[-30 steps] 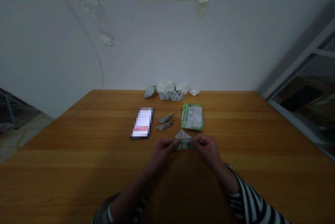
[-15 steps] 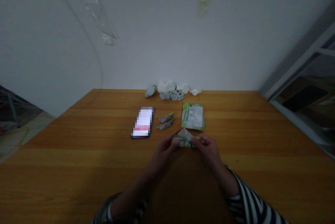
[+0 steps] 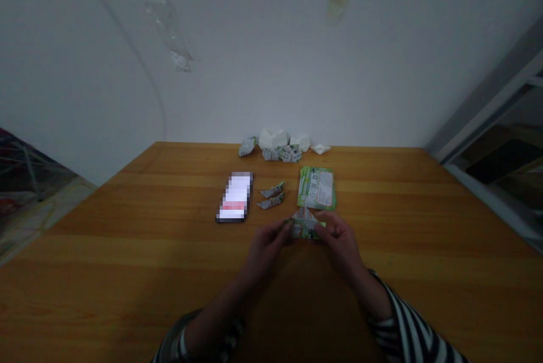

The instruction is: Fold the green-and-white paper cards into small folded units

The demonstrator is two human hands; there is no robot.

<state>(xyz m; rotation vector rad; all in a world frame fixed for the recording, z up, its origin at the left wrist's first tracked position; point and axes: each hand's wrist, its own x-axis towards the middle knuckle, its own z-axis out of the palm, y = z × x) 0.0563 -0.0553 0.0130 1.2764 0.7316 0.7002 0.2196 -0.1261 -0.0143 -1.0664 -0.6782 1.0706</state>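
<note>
Paper (image 3: 305,225), folded to a peak, is pinched between the left hand (image 3: 267,248) and right hand (image 3: 340,242), both closed on its edges, just in front of a green leaflet (image 3: 316,188) on the table (image 3: 127,250). A loose pinch could let the layers spring apart, and the peak could catch on the leaflet. Uneven pulling could tear the thin sheet or skew a crease. Small folded pieces (image 3: 271,196) lie beside a phone (image 3: 235,197).
</note>
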